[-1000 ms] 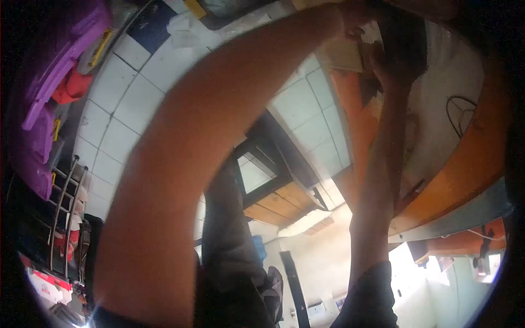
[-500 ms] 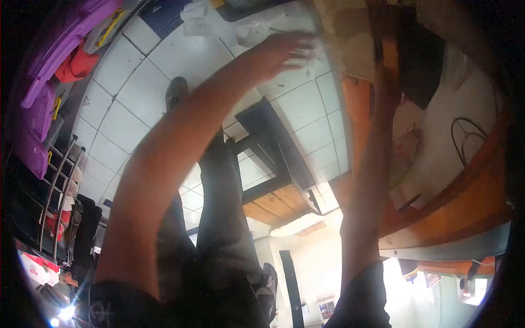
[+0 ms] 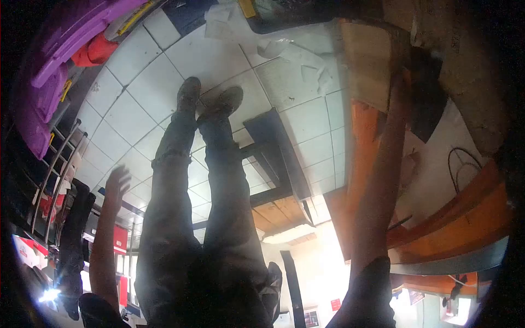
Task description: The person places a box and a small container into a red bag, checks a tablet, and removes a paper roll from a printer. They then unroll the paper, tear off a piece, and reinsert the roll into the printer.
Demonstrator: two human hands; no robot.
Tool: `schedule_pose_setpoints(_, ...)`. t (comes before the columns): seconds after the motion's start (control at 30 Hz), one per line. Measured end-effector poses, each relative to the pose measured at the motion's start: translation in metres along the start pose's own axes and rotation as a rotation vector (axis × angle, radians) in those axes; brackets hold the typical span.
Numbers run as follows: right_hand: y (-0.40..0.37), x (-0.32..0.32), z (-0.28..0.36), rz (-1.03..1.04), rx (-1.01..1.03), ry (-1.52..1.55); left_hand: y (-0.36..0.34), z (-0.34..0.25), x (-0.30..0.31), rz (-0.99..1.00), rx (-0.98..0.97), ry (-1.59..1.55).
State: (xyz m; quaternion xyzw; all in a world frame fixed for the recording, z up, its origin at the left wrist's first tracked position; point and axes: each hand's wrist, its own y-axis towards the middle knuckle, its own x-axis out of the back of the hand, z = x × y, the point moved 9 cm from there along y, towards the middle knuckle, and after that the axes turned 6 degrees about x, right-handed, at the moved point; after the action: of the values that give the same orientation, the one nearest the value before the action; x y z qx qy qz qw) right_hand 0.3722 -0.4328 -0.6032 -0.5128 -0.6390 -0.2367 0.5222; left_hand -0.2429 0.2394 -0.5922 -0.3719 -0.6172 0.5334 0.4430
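Observation:
My left hand [image 3: 116, 185] hangs at the left above the white tiled floor, fingers stretched out and nothing in them. On the right, my right arm reaches up past an orange wooden edge [image 3: 365, 128] into shadow. There my right hand [image 3: 402, 82] lies beside a black flat piece [image 3: 429, 104] and brown cardboard [image 3: 367, 60]. Its fingers are too dark to make out, so whether it grips either one cannot be told.
Both my legs and shoes [image 3: 188, 93] show in the middle. A dark frame [image 3: 276, 147] stands between my legs and the orange furniture. Crumpled whitish sheets [image 3: 306, 63] lie on the tiles [image 3: 131, 109]. Purple plastic bins [image 3: 71, 44] and metal rails [image 3: 54, 175] line the left.
My left hand has swung from the upper middle, over the whitish sheets, down to the far left. The view has shifted, and both shoes now show. My right arm stays extended.

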Motion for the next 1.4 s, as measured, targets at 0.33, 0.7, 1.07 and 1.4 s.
schedule_pose_setpoints(0.33, -0.008, 0.004, 0.013, 0.016, -0.031, 0.074, -0.075, 0.137, 0.004, 0.133, 0.047, -0.026)
schedule_pose_setpoints(0.7, -0.017, -0.005, 0.01, 0.031, -0.119, 0.122, -0.1, 0.115, -0.044, 0.002, 0.115, -0.028)
schedule_pose_setpoints(1.07, -0.033, 0.006, -0.004, 0.07, -0.205, 0.257, -0.126, 0.123, 0.009, 0.092, -0.253, 0.396)
schedule_pose_setpoints(1.4, -0.111, 0.14, 0.084, 0.066, -0.415, 1.522, -0.15, 0.0, 0.024, -0.059, -0.097, 0.139)
